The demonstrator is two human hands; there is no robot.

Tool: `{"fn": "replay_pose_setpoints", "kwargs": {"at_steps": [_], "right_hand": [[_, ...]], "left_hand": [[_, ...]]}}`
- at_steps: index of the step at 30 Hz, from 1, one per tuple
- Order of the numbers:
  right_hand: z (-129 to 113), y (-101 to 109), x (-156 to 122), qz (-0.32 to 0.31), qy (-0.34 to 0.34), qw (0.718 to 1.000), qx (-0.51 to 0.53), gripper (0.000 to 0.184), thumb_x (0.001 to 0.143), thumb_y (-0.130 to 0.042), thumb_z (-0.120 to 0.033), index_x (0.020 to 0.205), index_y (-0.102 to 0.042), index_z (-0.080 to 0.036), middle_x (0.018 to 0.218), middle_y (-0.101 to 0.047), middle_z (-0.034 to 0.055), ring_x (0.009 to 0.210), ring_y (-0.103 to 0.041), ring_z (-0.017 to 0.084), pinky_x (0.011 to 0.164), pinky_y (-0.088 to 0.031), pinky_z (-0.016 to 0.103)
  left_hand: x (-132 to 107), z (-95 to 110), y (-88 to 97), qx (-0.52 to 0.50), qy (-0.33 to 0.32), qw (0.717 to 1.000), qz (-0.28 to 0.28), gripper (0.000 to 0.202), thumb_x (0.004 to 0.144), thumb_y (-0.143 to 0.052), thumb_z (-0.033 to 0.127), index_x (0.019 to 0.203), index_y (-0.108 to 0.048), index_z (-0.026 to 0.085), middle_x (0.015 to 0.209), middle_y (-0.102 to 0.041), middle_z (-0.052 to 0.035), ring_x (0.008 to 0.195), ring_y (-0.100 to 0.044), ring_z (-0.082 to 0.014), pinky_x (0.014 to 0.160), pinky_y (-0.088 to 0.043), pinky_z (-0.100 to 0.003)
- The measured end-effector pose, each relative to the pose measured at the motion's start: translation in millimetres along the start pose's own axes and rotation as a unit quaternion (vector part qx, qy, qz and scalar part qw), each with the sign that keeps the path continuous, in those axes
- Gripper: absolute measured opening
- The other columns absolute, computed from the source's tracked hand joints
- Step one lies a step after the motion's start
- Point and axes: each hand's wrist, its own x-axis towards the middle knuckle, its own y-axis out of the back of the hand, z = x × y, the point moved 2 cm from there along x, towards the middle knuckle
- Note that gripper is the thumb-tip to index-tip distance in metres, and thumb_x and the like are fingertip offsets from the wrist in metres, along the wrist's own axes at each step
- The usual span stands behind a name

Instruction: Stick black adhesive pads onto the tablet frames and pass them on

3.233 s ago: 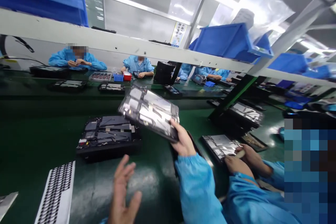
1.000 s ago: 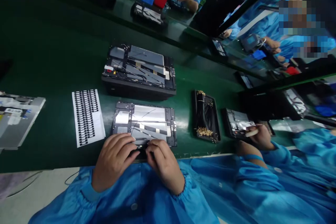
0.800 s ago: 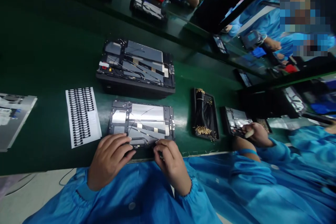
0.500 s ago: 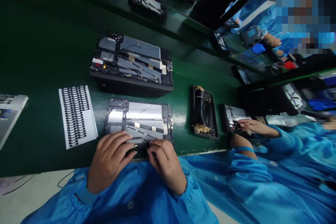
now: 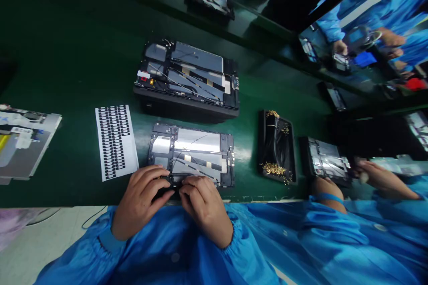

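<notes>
Belt: a green conveyor belt (image 5: 67,75) runs beneath everything.
Nearest work: an open tablet frame (image 5: 190,151) lies flat on the belt, at its near edge.
Beside it: a sheet of black pads (image 5: 115,142) on the left, a tray of gold-tipped cables (image 5: 276,147) on the right.
Left hand (image 5: 142,198): curled narrowly on the frame's near edge; grip hidden.
Right hand (image 5: 203,207): curled just beside it; cannot tell what it pinches.

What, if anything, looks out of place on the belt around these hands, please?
The thin black cable on the tablet frame looks odd: it arcs loose across the silver panel, while the other cables lie flat. It runs down towards the left hand and right hand.
</notes>
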Motion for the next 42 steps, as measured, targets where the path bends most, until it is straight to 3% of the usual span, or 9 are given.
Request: {"fn": "replay_pose_setpoints", "kwargs": {"at_steps": [6,12,33,42], "right_hand": [[-3.5,-4.3,4.8,-0.013,0.004,1.000,-0.022,0.009,0.098,-0.057,-0.013,0.101,-0.060,-0.021,0.097,-0.069,0.0067,0.084,-0.060,0.020,0.074,-0.048,0.035],[2.2,0.5,-2.1,0.006,-0.010,1.000,-0.003,0.012,0.096,-0.057,-0.010,0.102,-0.060,-0.019,0.099,-0.068,0.0086,0.090,-0.062,0.021,0.078,-0.051,0.035],[1.2,-0.6,-0.9,-0.001,-0.017,0.999,-0.037,0.008,0.095,-0.059,-0.010,0.096,-0.061,-0.018,0.096,-0.069,0.0073,0.085,-0.058,0.021,0.075,-0.043,0.035],[2.1,-4.5,-0.4,0.007,-0.029,0.999,-0.032,0.006,0.095,-0.059,-0.012,0.094,-0.061,-0.018,0.097,-0.069,0.0071,0.085,-0.057,0.021,0.075,-0.043,0.036]], "left_hand": [[-0.7,-2.1,0.4,-0.003,-0.008,1.000,-0.010,0.010,0.093,-0.065,0.022,0.101,-0.058,0.022,0.118,-0.068,-0.0049,0.122,-0.058,-0.0206,0.106,-0.047,-0.040],[0.9,-0.4,1.7,-0.006,-0.010,1.000,-0.008,0.008,0.093,-0.065,0.022,0.096,-0.058,0.021,0.116,-0.068,-0.0051,0.121,-0.059,-0.0208,0.105,-0.047,-0.039],[6.0,10.4,-3.7,0.041,-0.039,0.998,0.002,0.012,0.094,-0.063,0.018,0.104,-0.065,0.024,0.118,-0.066,-0.0049,0.120,-0.058,-0.0246,0.102,-0.044,-0.045],[9.7,9.3,-6.7,0.041,-0.044,0.998,-0.019,0.008,0.095,-0.061,0.018,0.100,-0.065,0.022,0.116,-0.067,-0.0048,0.118,-0.057,-0.0228,0.100,-0.043,-0.041]]}}
